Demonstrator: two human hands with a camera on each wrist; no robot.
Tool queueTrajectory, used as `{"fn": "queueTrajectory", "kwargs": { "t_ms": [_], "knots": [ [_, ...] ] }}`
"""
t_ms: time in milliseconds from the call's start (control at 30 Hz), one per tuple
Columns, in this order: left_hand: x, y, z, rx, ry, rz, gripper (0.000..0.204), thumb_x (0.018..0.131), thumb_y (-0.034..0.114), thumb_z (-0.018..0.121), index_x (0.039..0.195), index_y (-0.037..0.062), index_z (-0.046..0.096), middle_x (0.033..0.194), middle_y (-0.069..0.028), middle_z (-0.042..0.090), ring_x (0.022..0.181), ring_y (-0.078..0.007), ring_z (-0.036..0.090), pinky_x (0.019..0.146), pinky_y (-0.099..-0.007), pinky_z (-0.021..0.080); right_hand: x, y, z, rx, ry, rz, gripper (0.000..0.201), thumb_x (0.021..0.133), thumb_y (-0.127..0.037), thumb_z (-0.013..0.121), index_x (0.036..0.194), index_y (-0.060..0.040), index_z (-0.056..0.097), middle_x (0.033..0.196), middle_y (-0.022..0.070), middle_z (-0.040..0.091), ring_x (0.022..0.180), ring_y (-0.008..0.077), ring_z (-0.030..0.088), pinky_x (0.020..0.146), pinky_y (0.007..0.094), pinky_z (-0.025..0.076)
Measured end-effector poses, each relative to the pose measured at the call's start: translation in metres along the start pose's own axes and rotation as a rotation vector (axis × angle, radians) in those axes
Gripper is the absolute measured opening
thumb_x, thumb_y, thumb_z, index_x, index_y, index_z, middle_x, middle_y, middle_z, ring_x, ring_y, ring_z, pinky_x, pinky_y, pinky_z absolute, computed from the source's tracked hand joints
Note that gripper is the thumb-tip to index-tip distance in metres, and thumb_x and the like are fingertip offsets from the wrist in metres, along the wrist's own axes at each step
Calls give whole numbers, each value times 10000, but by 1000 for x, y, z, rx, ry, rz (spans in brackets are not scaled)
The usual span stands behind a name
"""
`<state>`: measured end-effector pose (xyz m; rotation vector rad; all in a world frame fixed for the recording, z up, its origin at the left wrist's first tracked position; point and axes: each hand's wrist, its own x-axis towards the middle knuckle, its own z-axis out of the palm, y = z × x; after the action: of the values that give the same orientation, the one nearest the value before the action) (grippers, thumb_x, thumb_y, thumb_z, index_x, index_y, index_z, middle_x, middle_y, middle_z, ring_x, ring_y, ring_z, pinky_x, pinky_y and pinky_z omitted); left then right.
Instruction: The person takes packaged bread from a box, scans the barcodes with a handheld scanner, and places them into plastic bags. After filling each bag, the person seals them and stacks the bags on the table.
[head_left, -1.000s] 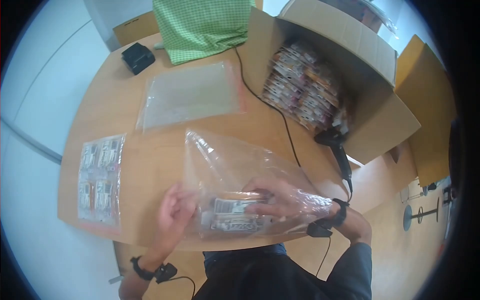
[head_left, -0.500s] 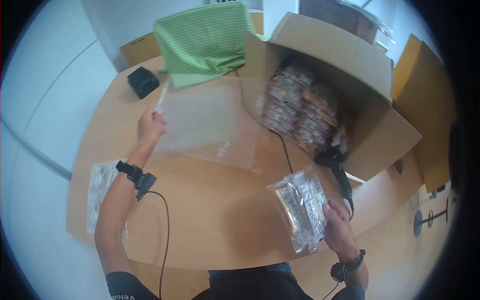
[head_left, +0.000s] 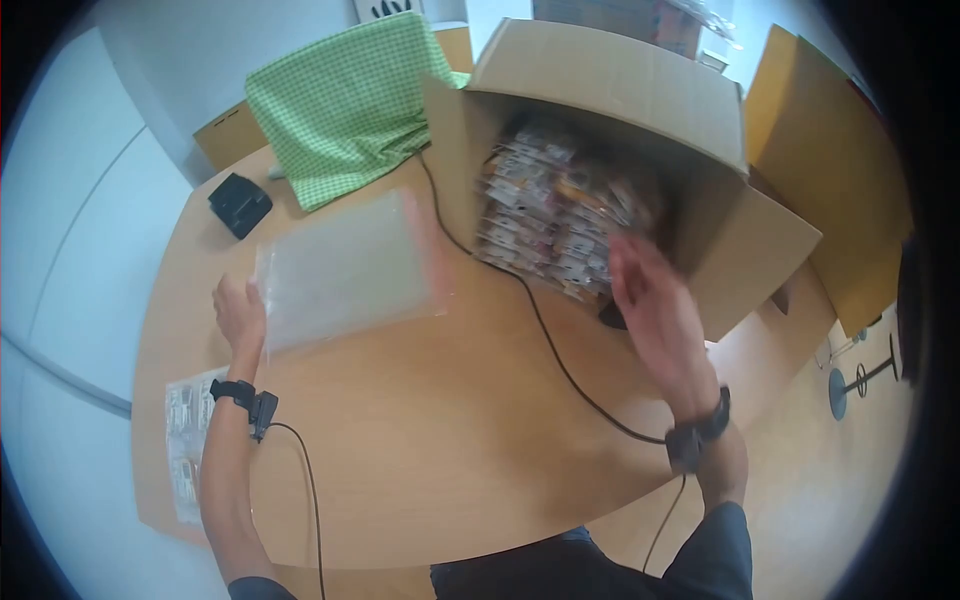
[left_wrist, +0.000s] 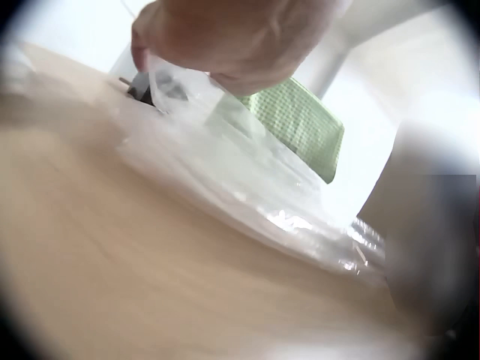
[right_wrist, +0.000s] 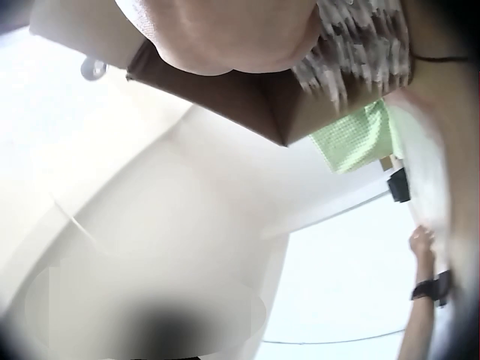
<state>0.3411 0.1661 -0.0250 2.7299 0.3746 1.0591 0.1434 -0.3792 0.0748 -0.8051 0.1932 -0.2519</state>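
Observation:
My left hand (head_left: 240, 315) is at the left edge of the stacked clear plastic bags (head_left: 345, 270); in the left wrist view its fingers (left_wrist: 146, 56) pinch a corner of the clear film (left_wrist: 225, 165). Blurred by motion, my right hand (head_left: 658, 315) is raised at the mouth of the cardboard box (head_left: 610, 75), fingers fairly straight and nothing visible in them. Many small wrapped packs (head_left: 540, 205) fill the box in rows. From the right wrist view, the hand (right_wrist: 232, 34) covers part of the packs (right_wrist: 360, 49).
A filled clear bag (head_left: 185, 450) lies at the table's left. Behind the plastic bags are a black device (head_left: 240, 205) and a green checked cloth (head_left: 345, 110). A black cable (head_left: 560, 350) crosses the table, and a dark object shows partly beneath my right hand.
My left hand has come down and left with the lifted film, which now lies on the stack. My right hand has moved up to the box and no longer shows the wrapped packs.

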Motion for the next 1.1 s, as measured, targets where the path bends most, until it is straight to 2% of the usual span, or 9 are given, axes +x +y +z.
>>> {"fn": "queueTrajectory", "kwargs": {
  "t_ms": [133,267,433,600,700,800,933,1000,1100],
  "knots": [
    [-12,35,-26,-119,-155,461,655,1050,438,543,1537,19,419,1573,-271,414,1486,-438,354,1194,-545,310,-59,25,-18,-135,-113,179,367,1087,-136,522,1427,2,516,1279,110,662,1029,165,649,906,286,513],
    [-30,35,-8,107,-762,359,779,1030,567,509,1604,68,338,1640,-245,336,1523,-421,304,1225,-524,274,-100,44,-34,-429,-179,169,309,1088,-130,524,1358,14,571,1203,121,702,916,160,672,837,304,535],
    [-17,19,-19,73,-688,445,783,1005,554,566,1598,89,350,1627,-240,358,1517,-403,322,1217,-507,292,-125,57,-43,-672,-292,125,258,1082,-123,561,1292,19,609,1088,111,734,923,160,687,863,310,553],
    [-23,-14,-161,-1,-661,399,630,963,553,635,1332,42,632,1337,-236,641,1282,-365,590,1053,-445,468,-141,73,-46,-742,-398,244,245,1072,-118,585,1269,23,625,1078,107,737,970,155,687,896,312,555],
    [-44,-58,-244,425,-990,150,598,888,546,722,1166,19,674,1077,-219,728,1061,-393,685,903,-475,530,-144,89,-46,-726,-468,308,226,1066,-99,583,1241,31,641,1057,107,736,963,157,690,882,306,557],
    [-84,-104,-289,390,-1329,116,570,828,533,776,1040,16,663,1002,-222,716,988,-401,681,837,-502,522,-145,97,-41,-848,-558,143,201,1056,-62,576,1209,42,654,1024,106,738,928,157,689,848,295,555],
    [-146,-159,-294,353,-1191,62,450,906,459,718,1025,29,665,990,-204,709,973,-397,669,833,-498,518,-147,100,-40,-943,-552,61,163,1042,-22,566,1143,36,680,987,100,741,877,145,681,797,284,548],
    [-153,-171,-297,144,-1024,253,306,990,346,629,1022,44,661,965,-174,700,975,-397,656,840,-499,511,-150,99,-40,-998,-549,30,156,1035,-11,568,1128,26,688,975,97,741,866,136,677,782,281,545],
    [-144,-134,-304,159,-1026,353,247,1032,263,560,992,40,659,946,-165,681,962,-400,639,828,-497,503,-150,99,-37,-1139,-573,-21,159,1012,15,576,1111,9,700,962,101,740,851,138,685,754,275,545]
  ]
}}
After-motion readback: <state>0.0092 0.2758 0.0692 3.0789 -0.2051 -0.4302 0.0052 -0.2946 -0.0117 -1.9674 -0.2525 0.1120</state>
